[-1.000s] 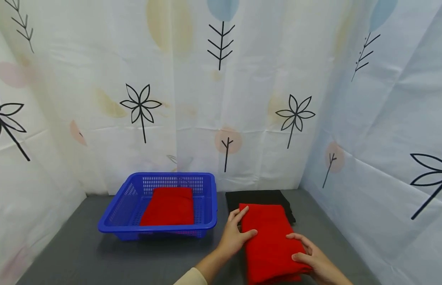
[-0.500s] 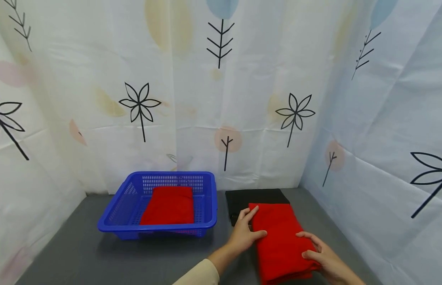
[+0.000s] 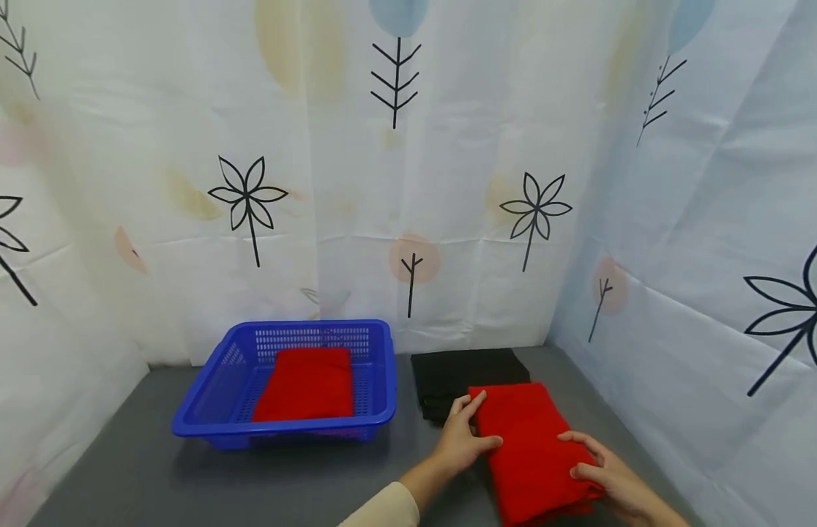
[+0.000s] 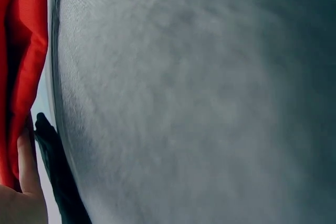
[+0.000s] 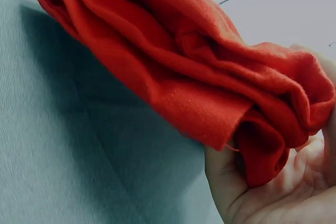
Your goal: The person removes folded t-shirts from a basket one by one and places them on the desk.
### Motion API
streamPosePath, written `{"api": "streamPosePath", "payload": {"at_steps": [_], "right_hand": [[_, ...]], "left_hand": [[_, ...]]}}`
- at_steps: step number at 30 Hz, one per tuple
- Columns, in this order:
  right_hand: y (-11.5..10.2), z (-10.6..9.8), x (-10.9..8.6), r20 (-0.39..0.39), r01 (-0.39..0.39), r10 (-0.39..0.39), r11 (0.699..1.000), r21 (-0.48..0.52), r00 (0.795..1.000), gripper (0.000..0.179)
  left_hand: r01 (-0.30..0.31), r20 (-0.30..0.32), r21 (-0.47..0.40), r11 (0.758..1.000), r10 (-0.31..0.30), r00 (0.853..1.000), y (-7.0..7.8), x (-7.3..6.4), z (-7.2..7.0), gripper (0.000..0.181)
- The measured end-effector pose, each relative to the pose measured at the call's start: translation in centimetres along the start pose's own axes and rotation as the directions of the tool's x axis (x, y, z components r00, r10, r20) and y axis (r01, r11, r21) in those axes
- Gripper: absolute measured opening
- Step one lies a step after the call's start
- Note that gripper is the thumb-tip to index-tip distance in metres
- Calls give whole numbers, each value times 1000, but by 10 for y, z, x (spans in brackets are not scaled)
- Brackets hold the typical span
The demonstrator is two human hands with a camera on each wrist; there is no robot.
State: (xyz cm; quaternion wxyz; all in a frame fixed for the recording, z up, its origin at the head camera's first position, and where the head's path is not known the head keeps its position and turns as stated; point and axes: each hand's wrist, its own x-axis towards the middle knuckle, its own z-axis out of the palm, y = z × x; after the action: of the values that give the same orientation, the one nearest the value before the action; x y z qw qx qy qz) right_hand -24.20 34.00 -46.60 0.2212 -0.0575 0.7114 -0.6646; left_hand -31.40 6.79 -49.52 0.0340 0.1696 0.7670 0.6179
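Both hands hold a folded red cloth (image 3: 530, 454) in front of the black cloth at the right of the table. My left hand (image 3: 463, 441) grips its left edge, thumb on top and fingertips near the far corner. At the near right corner my right hand (image 3: 613, 479) pinches the folded layers between thumb and fingers. Several loose layers of the red cloth (image 5: 173, 72) show in the right wrist view, with a shadow on the table below them. The left wrist view shows only a strip of the red cloth (image 4: 26, 51) and part of the left hand (image 4: 26, 198).
A blue plastic basket (image 3: 184, 424) stands at the left of the table, with another folded red cloth (image 3: 306, 384) lying in it. Behind the held cloth lies a folded black cloth (image 3: 471, 369). A printed white curtain (image 3: 356, 183) encloses the grey table (image 3: 270, 490) at the back and sides.
Both hands have shifted to the right with the red cloth, uncovering more of the black cloth's left side. The head view has turned slightly. The basket has stayed in place.
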Motion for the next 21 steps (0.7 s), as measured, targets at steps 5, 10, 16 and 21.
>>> {"api": "streamPosePath", "payload": {"at_steps": [5, 10, 16, 21], "right_hand": [[6, -9, 0, 22, 0, 1, 1000, -12, 1000, 36], [13, -18, -1, 69, 29, -28, 1000, -8, 997, 40], [16, -29, -2, 101, 56, -55, 998, -7, 993, 45], [16, -38, -4, 160, 52, -57, 998, 32, 985, 45]], "left_hand": [[11, 21, -49, 999, -10, 1000, -5, 1, 7, 81], [35, 43, -103, 994, -30, 999, -7, 4, 15, 83], [37, 30, -89, 995, -34, 999, -2, 7, 23, 82], [54, 28, -68, 996, -53, 998, 1, 9, 30, 82]]}}
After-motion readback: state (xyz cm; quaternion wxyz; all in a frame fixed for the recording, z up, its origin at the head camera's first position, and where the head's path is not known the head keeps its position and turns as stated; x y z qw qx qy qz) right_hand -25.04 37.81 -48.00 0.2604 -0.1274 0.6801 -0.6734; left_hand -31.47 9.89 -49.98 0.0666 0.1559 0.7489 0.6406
